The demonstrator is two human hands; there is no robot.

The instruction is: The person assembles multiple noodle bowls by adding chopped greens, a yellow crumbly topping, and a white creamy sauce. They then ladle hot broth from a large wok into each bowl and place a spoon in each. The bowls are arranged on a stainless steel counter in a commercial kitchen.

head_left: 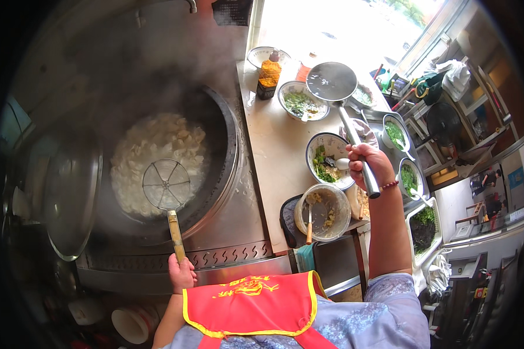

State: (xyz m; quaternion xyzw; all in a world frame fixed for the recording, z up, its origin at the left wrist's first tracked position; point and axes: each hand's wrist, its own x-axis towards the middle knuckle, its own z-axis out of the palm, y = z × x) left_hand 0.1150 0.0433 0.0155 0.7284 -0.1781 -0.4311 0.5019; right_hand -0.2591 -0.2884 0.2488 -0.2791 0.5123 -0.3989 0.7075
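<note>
My left hand point(181, 273) is closed round the handle of a wire skimmer point(167, 183). The skimmer's round mesh head lies over pale dumplings point(137, 139) crowded in a big dark wok point(218, 110), from which steam rises. High on the right, my right hand point(371, 166) grips a long-handled metal ladle point(333, 81) with liquid in its cup. That cup is above the counter, between a bowl with chopped greens point(301, 104) and another bowl partly hidden behind it. Under my right hand sits a bowl of greens and seasonings point(327, 158) with a white spoon.
A plastic tub point(323, 212) with a wooden-handled utensil stands at the counter's near edge. A sauce bottle point(268, 75) is farther back. Bowls of chopped greens point(395, 135) and a white basket point(424, 232) line the right. A large metal lid point(75, 198) leans left of the wok.
</note>
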